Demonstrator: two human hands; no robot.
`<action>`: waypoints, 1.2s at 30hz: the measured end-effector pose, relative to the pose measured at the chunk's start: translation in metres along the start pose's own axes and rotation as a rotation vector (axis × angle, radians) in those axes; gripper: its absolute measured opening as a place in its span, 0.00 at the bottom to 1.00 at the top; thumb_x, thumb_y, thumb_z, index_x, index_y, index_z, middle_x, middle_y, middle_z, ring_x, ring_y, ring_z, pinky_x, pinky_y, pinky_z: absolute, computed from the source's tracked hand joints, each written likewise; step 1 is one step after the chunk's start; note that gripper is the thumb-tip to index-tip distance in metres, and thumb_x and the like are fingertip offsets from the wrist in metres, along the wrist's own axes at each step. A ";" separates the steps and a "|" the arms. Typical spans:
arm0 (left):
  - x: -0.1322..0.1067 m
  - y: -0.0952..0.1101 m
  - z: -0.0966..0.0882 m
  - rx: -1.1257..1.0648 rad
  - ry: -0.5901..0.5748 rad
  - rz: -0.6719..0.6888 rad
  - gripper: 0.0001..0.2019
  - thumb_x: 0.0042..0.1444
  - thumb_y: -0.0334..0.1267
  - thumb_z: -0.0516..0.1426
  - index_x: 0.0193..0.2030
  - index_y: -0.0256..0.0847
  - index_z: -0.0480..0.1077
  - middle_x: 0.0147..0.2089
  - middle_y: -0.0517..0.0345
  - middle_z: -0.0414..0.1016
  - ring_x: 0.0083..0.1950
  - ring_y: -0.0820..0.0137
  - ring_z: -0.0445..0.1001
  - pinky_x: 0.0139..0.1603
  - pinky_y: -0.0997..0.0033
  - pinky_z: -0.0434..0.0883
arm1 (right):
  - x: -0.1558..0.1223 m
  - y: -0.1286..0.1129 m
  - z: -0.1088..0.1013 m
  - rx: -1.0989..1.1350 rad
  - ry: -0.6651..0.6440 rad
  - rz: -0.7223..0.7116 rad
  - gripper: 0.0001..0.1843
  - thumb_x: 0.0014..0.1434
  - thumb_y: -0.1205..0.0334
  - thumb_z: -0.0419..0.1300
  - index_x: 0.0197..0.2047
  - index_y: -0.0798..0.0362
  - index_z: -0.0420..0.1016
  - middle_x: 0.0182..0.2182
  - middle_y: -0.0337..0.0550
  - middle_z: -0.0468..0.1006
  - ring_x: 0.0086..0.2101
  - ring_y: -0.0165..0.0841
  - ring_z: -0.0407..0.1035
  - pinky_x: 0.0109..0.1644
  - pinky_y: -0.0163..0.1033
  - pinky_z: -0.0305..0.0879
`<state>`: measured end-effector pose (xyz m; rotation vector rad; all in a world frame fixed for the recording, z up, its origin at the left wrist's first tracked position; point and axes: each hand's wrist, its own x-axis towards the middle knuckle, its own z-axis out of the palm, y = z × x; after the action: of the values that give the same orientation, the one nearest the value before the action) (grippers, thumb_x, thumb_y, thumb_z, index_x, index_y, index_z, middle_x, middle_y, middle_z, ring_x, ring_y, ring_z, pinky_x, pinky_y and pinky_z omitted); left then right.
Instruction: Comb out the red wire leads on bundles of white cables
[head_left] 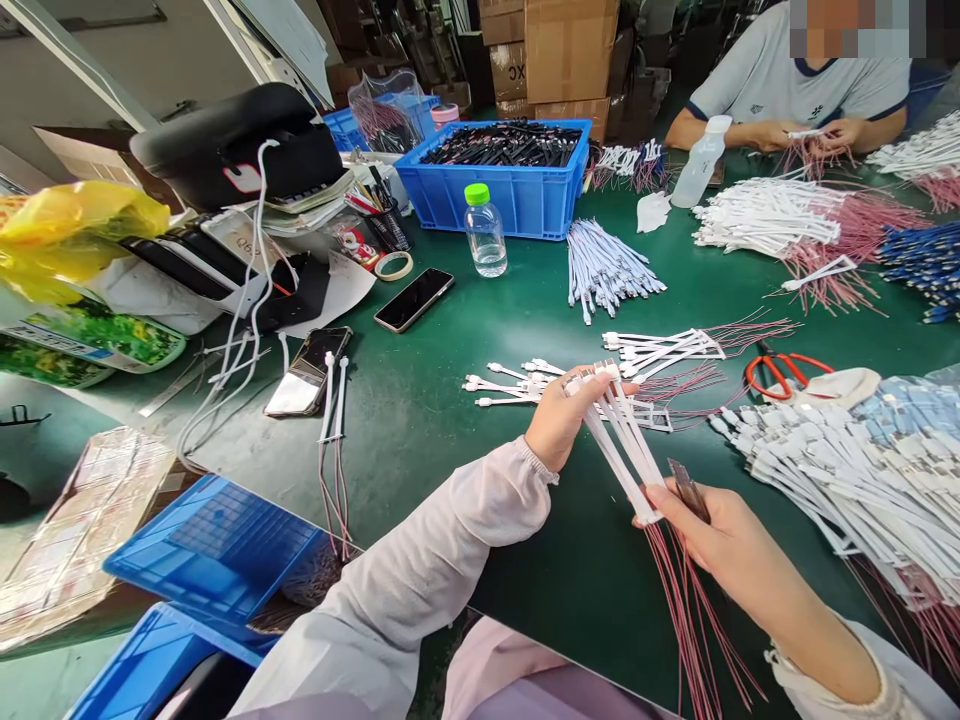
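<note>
My left hand (564, 418) is closed round the connector ends of a bundle of white cables (621, 435) with thin red wire tails (694, 610). The bundle slants down to my right hand (716, 535), which pinches its lower end where the red wires begin. A small dark metal tool (687, 488) is also gripped between the fingers of my right hand. Both hands hover above the green table (450, 400). More loose white cables (517, 382) lie on the table just beyond my left hand.
A big pile of white cables (855, 470) lies at right, red-handled scissors (784, 372) beyond it. A bottle (485, 230), a phone (413, 299), a blue crate (517, 175) and clutter fill the far left. A co-worker (795, 95) sits across the table. Blue trays (217, 550) sit near left.
</note>
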<state>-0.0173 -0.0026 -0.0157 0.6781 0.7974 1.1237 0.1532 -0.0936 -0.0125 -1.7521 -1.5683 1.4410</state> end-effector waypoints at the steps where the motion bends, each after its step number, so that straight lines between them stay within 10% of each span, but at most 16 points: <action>1: 0.000 0.001 0.000 0.001 0.000 0.003 0.14 0.49 0.45 0.62 0.37 0.37 0.71 0.32 0.54 0.78 0.34 0.70 0.73 0.38 0.70 0.67 | 0.000 0.000 0.000 0.017 -0.006 0.007 0.26 0.61 0.40 0.52 0.27 0.54 0.71 0.27 0.44 0.75 0.22 0.31 0.61 0.21 0.36 0.45; 10: 0.003 -0.002 0.001 -0.013 0.114 0.024 0.15 0.44 0.45 0.64 0.31 0.39 0.66 0.30 0.56 0.76 0.33 0.70 0.72 0.37 0.70 0.65 | 0.000 0.008 0.001 0.091 -0.014 0.037 0.25 0.59 0.40 0.54 0.28 0.54 0.74 0.23 0.41 0.71 0.19 0.28 0.54 0.20 0.35 0.42; 19: 0.004 -0.004 0.009 -0.126 0.208 0.029 0.11 0.41 0.39 0.63 0.28 0.38 0.65 0.28 0.57 0.76 0.27 0.75 0.68 0.36 0.71 0.65 | -0.001 0.007 0.014 0.231 -0.082 0.123 0.28 0.57 0.37 0.55 0.28 0.56 0.72 0.15 0.29 0.44 0.18 0.25 0.41 0.22 0.35 0.36; 29: 0.006 0.014 -0.011 0.082 -0.090 -0.126 0.20 0.48 0.46 0.62 0.45 0.37 0.72 0.38 0.51 0.79 0.34 0.70 0.73 0.37 0.70 0.68 | 0.003 0.006 0.000 0.265 -0.115 0.148 0.30 0.55 0.35 0.55 0.25 0.57 0.75 0.13 0.29 0.46 0.16 0.24 0.39 0.21 0.35 0.34; 36: 0.009 0.005 -0.007 0.123 -0.003 -0.005 0.15 0.45 0.43 0.65 0.37 0.35 0.74 0.33 0.52 0.78 0.34 0.71 0.74 0.40 0.69 0.67 | 0.002 0.005 0.002 0.288 -0.122 0.136 0.30 0.54 0.35 0.56 0.25 0.57 0.75 0.13 0.29 0.45 0.16 0.23 0.39 0.21 0.35 0.34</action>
<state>-0.0233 0.0079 -0.0177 0.7799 0.8704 1.0751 0.1542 -0.0941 -0.0180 -1.6522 -1.2409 1.7709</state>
